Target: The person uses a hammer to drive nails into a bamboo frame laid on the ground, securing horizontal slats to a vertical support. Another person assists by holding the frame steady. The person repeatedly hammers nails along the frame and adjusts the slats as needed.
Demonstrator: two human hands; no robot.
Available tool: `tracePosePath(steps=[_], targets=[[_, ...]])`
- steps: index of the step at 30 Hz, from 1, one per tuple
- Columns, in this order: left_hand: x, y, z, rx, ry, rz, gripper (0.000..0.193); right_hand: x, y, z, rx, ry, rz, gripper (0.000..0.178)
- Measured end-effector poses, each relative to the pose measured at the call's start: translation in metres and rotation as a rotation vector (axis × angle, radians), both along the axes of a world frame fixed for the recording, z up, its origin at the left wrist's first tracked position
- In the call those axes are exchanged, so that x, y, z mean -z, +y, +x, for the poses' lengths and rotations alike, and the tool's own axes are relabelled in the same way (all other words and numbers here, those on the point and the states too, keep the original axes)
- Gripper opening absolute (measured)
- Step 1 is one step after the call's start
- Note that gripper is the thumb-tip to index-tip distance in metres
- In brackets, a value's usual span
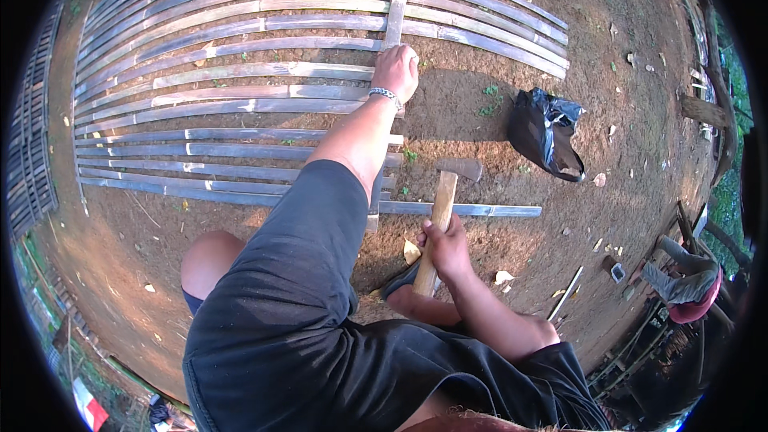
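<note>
My left hand (396, 74), with a chain bracelet at its wrist, is closed around a flat bamboo crosspiece (395, 20) that runs over a row of long split-bamboo slats (240, 72). Its fingers are partly hidden by the back of the hand. Lower down, my right hand (446, 246) grips the wooden handle of a hatchet (442, 200). The hatchet's dark metal head points away from me, above the ground and near a single slat (480, 210) that sticks out to the right. My left forearm and sleeve cover part of the nearer slats.
A crumpled black plastic bag (546, 132) lies on the bare soil to the right. Another bamboo lattice (32, 128) is at the far left. A person in a red cap (694, 304) is bent over at the right edge. A thin stick (566, 294) and dry leaves lie nearby.
</note>
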State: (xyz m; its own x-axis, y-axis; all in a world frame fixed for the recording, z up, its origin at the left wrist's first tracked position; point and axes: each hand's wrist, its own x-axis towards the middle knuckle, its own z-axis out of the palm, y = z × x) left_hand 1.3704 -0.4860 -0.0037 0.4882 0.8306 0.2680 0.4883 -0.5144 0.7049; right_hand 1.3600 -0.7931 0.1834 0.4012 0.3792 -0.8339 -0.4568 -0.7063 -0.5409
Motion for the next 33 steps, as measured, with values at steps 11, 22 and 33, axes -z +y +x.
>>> tracePosePath(steps=[11, 22, 33], targets=[[-0.005, -0.006, 0.008, 0.089, 0.138, -0.009, 0.005, 0.057, 0.069, 0.045, -0.091, -0.165, 0.183, 0.031], [0.004, -0.004, 0.010, 0.030, 0.107, -0.019, 0.006, 0.094, 0.146, 0.104, -0.073, -0.280, 0.237, 0.044], [0.001, -0.007, 0.004, 0.028, 0.110, -0.024, 0.005, 0.122, 0.123, 0.085, -0.169, -0.298, 0.144, 0.039]])
